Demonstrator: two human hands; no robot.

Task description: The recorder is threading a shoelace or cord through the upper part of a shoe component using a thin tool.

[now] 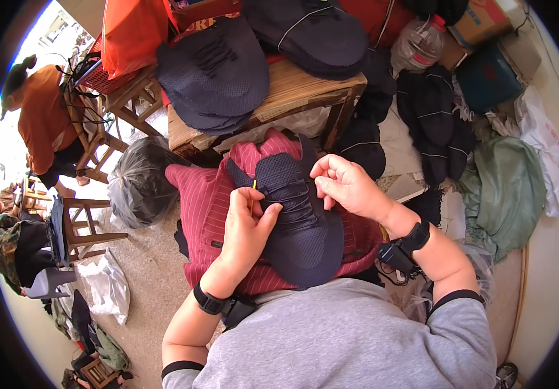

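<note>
A dark navy knit shoe upper lies on my lap, toe end toward me, with dark laces zigzagging across its middle. Beneath it spreads a red striped cloth. My left hand is closed at the upper's left edge, a thin yellow stick-like tool showing upright at its fingertips. Over the right edge, my right hand has its fingers curled in a pinch; what they hold, if anything, is too small to make out.
Stacked dark shoe uppers lie on a wooden table ahead. Left of it stand a black plastic bag and a wooden stool; a person in orange sits beyond. Bundled dark uppers and a green sack lie right.
</note>
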